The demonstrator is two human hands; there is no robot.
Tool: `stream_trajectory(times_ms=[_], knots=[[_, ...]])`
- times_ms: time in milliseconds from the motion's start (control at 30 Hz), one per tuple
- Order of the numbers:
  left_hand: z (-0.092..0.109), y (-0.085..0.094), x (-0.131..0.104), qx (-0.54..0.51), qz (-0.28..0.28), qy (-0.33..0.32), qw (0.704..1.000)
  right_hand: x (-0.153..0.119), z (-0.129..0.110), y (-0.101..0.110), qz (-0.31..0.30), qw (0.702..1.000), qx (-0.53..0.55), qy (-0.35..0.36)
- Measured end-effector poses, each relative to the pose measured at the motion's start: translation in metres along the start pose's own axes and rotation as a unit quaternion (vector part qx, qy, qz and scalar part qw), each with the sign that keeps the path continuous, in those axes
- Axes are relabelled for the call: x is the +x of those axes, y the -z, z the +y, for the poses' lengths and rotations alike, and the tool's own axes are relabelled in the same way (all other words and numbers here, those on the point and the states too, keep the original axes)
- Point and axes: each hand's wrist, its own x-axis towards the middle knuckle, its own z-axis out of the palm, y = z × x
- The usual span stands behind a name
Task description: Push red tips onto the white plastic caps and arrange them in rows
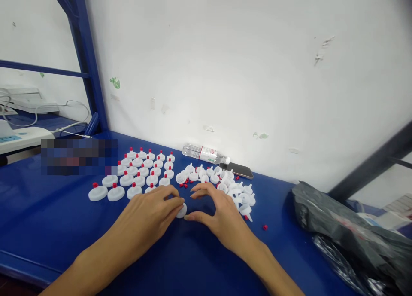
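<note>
My left hand (155, 211) has its fingertips pinched together at a round white spout cap (182, 211) on the blue table, covering much of the cap's top. Whether a red tip sits on that cap is hidden. My right hand (222, 214) is curved with thumb and fingers apart, its thumb tip beside the cap's right edge. Left of centre stand rows of white spout caps with red tips (128, 178), upright. Behind my right hand lies a loose heap of white spout caps (236, 188) without red tips, facing various ways, with small red tips (186, 185) scattered among them.
A clear plastic bottle (206, 153) lies by the wall, and a dark phone (238, 170) is beside it. One red tip (265, 227) rests alone at the right. A grey plastic bag (347, 231) covers the right side. A blue metal frame post (88, 55) rises at the left.
</note>
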Motion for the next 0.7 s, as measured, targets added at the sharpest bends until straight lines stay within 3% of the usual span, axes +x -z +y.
stream_trajectory(times_ms=[267,433,567,700], knots=[[-0.020,0.018,0.005,0.052,-0.093,0.170,0.980,-0.004,-0.005,-0.005,0.005,1.000,-0.027,0.010],[-0.030,0.021,0.005,0.029,-0.095,0.206,0.974,0.000,0.004,-0.003,0.093,0.983,-0.147,0.063],[-0.032,0.021,0.005,0.017,-0.100,0.216,0.971,0.003,0.011,0.013,0.164,0.948,-0.266,0.061],[-0.031,0.021,0.007,0.012,-0.116,0.223,0.968,0.003,0.014,0.043,0.200,0.931,-0.303,0.029]])
